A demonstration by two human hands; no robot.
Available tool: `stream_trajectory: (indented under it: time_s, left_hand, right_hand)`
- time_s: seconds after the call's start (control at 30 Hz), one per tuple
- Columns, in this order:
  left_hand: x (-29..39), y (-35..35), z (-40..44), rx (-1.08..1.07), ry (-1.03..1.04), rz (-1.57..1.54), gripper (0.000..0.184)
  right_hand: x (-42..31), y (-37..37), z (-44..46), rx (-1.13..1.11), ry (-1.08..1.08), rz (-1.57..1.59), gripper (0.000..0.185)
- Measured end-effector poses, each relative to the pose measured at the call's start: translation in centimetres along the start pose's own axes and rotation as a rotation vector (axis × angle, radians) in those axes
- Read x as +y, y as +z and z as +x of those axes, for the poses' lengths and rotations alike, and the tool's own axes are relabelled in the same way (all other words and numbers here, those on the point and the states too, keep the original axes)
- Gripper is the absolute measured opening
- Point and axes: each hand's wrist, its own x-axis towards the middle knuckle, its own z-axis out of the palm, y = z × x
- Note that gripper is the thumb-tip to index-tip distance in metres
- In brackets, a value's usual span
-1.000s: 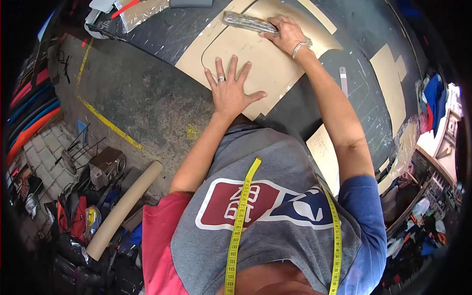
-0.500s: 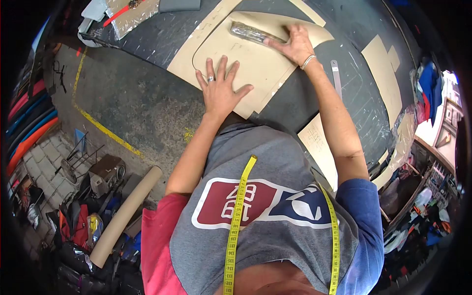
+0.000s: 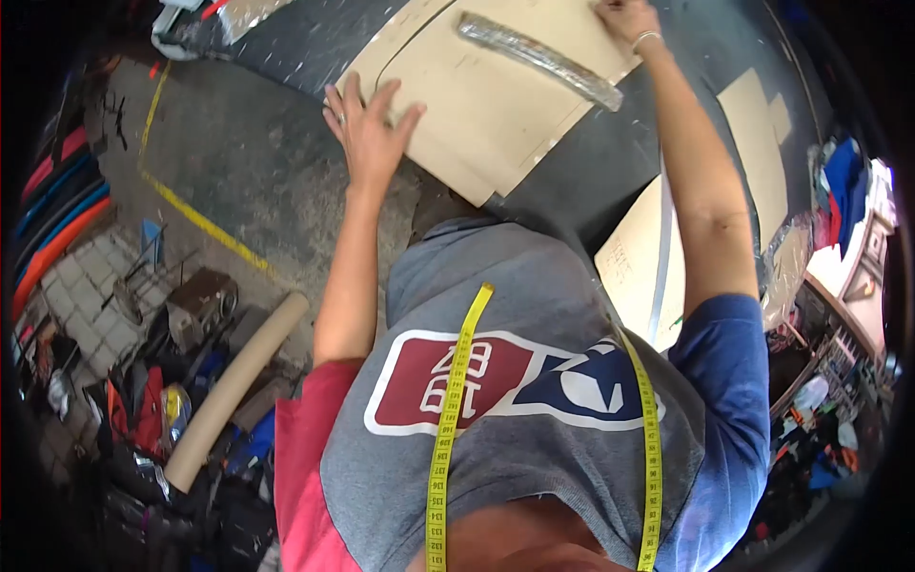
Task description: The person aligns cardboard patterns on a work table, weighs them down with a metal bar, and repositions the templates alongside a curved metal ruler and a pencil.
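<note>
My left hand [image 3: 370,133] has its fingers spread at the left edge of a tan cardboard pattern sheet [image 3: 457,124]; some fingertips reach over the sheet's edge. A long bar wrapped in clear, shiny tape [image 3: 543,62] lies slantwise across the sheet, with neither hand on it. At the far right of the sheet is my right hand [image 3: 631,21], its fingers curled together. Whatever may be between those fingers is hidden, and the top of the picture cuts off part of the hand. A dark curved line runs along the sheet's left part.
The cardboard lies on a dark table [image 3: 562,157]. A metal ruler [image 3: 663,257] rests over another marked sheet [image 3: 629,243] near my right side. More cardboard pieces [image 3: 753,143] are on the right. A cardboard tube [image 3: 238,391] leans at lower left. A yellow measuring tape [image 3: 443,429] hangs round my neck.
My right hand has let go of the taped bar and moved up and right. My left hand has slid left to the sheet's edge. The bar now lies uncovered, and the view has shifted.
</note>
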Motion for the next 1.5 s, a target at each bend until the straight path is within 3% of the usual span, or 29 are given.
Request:
stream_trajectory:
  time_s: [0.1, 0.2, 0.23, 0.33, 0.43, 0.53, 0.63, 0.67, 0.7, 0.73, 0.8, 0.9, 1.0, 1.03, 1.17, 1.3, 1.5]
  left_hand:
    - [-3.6, 0.2, 2.7, 0.047, -0.057, -0.123, 0.064]
    - [-6.2, -0.3, 4.8, 0.128, -0.078, 0.02, 0.07]
    - [-6.8, -0.9, 5.6, 0.064, -0.054, -0.004, 0.078]
    - [-7.5, -1.7, 5.9, -0.019, -0.158, 0.03, 0.081]
    - [-7.8, -2.0, 4.9, 0.107, -0.244, -0.165, 0.084]
    - [-5.7, -2.0, 2.1, 0.084, -0.324, -0.248, 0.084]
    - [-2.5, -2.1, -0.2, 0.008, -0.012, -0.021, 0.078]
    - [-1.4, -1.7, -0.7, -0.035, 0.088, 0.002, 0.078]
    - [0.1, -1.7, -1.2, -0.08, 0.067, 0.006, 0.078]
    - [1.5, -1.7, -1.8, -0.127, 0.045, 0.014, 0.077]
    - [2.7, -1.1, -1.8, -0.157, 0.023, 0.007, 0.078]
    - [2.6, -0.5, -2.2, -0.119, 0.017, -0.031, 0.082]
    - [2.0, -0.1, -2.5, -0.099, 0.037, -0.027, 0.083]
    - [1.9, 0.1, -2.6, -0.096, 0.04, -0.024, 0.083]
    - [1.3, 1.1, -2.8, -0.071, 0.045, -0.027, 0.085]
    - [1.0, 1.4, -2.9, -0.064, 0.053, -0.02, 0.088]
    - [1.0, 1.6, -3.0, -0.072, 0.045, -0.009, 0.09]
  right_hand:
    - [3.5, 2.8, 3.2, 0.04, -0.084, -0.123, 0.025]
    - [2.7, 1.6, 3.1, 0.061, 0.017, -0.111, 0.027]
    - [2.9, 1.5, 3.3, 0.042, 0.03, -0.113, 0.029]
    - [2.8, 0.7, 3.7, -0.017, 0.092, -0.069, 0.034]
    - [2.5, 0.2, 4.0, -0.077, 0.163, 0.067, 0.036]
    - [2.6, 0.1, 4.3, -0.1, 0.183, 0.14, 0.037]
    - [2.7, 0.1, 4.1, -0.075, 0.199, 0.189, 0.037]
    - [2.7, 0.5, 4.1, -0.142, 0.307, 0.386, 0.038]
    - [2.1, -0.8, 4.4, -0.268, 0.361, 0.329, 0.046]
    - [1.3, -2.0, 4.9, -0.386, 0.326, 0.146, 0.056]
    - [0.7, -2.3, 3.6, -0.224, 0.29, 0.378, 0.06]
    - [3.1, 0.3, 4.0, -0.089, 0.055, 0.121, 0.045]
    - [8.4, 4.7, 8.1, -0.158, -0.154, -0.041, 0.029]
    - [7.4, 4.3, 7.9, -0.146, -0.154, -0.159, 0.021]
    - [2.8, 0.3, 5.3, -0.157, -0.049, 0.102, 0.018]
    - [5.0, 1.5, 6.3, -0.272, -0.047, 0.133, 0.016]
    - [6.3, 1.8, 7.4, -0.441, -0.483, -0.248, 0.021]
